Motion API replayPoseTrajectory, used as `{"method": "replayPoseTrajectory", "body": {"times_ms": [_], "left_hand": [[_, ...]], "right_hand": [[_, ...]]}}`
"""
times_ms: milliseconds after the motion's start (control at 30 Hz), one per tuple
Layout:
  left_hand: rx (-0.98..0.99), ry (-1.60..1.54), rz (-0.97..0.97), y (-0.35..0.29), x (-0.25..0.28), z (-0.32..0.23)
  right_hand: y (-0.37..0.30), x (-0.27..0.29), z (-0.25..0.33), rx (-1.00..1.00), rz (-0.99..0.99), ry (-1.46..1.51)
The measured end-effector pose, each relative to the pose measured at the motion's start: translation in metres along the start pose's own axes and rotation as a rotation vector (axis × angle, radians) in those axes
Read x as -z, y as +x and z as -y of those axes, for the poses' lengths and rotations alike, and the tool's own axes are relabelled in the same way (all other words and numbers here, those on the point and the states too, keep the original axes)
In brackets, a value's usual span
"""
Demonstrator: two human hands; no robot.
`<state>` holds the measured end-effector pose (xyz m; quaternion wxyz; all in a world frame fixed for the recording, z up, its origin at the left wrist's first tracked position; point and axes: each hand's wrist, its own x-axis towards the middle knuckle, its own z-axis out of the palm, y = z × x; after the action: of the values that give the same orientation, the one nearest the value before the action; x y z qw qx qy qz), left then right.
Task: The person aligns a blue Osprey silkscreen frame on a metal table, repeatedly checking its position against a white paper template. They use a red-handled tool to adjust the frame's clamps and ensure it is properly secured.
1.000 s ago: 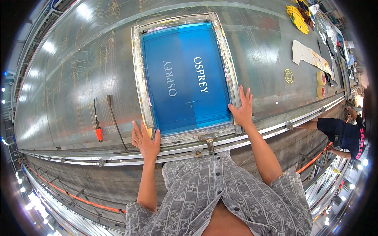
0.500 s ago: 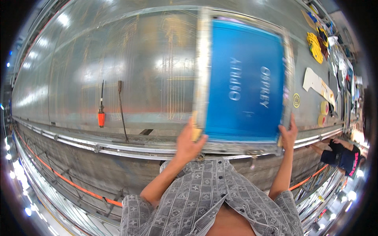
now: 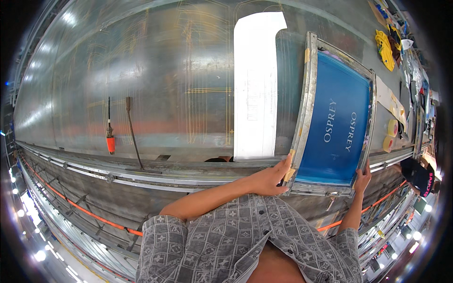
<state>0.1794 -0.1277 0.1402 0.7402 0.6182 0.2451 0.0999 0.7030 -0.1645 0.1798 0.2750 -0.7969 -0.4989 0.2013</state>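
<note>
We pinch the near left corner of the blue screen frame [image 3: 336, 122] in our left grip [image 3: 273, 179], our right grip [image 3: 362, 180] clasping its near right corner. The frame is toward the table's [image 3: 160, 61] right side; a white paper pattern [image 3: 255, 89] lies to its left, two tape rolls [image 3: 388, 144] to its right.

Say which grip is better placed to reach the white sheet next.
Probably the left grip: at the blue screen frame, it sits on the side nearer the white sheet; the right grip is at the opposite side.
</note>
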Motion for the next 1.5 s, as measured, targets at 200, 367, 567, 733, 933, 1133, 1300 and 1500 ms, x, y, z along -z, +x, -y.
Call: {"method": "replayPoseTrajectory", "body": {"times_ms": [200, 367, 567, 733, 933, 1133, 1300, 1500], "left_hand": [[-0.001, 0.179, -0.038, 0.015, -0.005, 0.008], [-0.004, 0.154, -0.015, 0.029, 0.009, 0.007], [0.015, 0.126, 0.026, 0.027, 0.002, 0.002], [0.045, 0.080, 0.054, 0.026, 0.003, -0.006], [-0.006, 0.053, 0.019, 0.018, -0.004, -0.010], [-0.050, -0.121, -0.219, -0.004, -0.012, -0.031], [0.158, 0.028, -0.538, -0.052, 0.084, -0.027], [0.393, 0.143, -1.068, -0.127, 0.125, 0.025]], "right_hand": [[0.017, -0.004, -0.030, -0.043, 0.000, 0.015], [0.040, -0.017, -0.022, -0.125, -0.014, -0.009], [0.037, 0.000, -0.024, -0.162, 0.048, -0.187], [0.035, 0.003, -0.010, -0.227, 0.066, -0.188], [0.024, 0.004, -0.007, -0.142, 0.028, -0.192], [-0.018, 0.021, 0.025, -0.219, 0.058, -0.083], [0.006, -0.095, 0.117, -0.086, 0.024, 0.249], [0.032, -0.246, 0.202, 0.043, 0.264, 0.390]]}}
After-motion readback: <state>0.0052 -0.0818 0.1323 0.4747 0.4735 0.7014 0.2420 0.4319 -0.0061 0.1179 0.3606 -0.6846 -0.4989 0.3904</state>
